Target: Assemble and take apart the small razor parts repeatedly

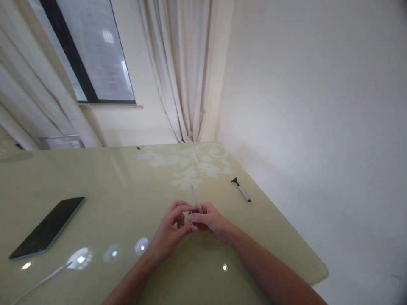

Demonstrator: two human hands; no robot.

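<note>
My right hand (211, 220) is closed round a slim pale stick (194, 197), which points up and away from me over the table. A small dark piece (192, 217) shows between the fingertips of both hands; its kind and whether it joins the stick are hidden by the fingers. From the left, my left hand (174, 222) reaches in with thumb and forefinger on this dark piece, its other fingers curled. To the right of my hands, a razor (241, 189) with a grey handle and black head lies on the table.
The glossy pale green table (104, 182) has a white floral pattern. A dark tablet (49, 226) lies at left, near a white cable (41, 281). A tiny dark object (138, 148) sits at the back edge. A wall (318, 127) borders the right side; curtains (181, 63) hang behind.
</note>
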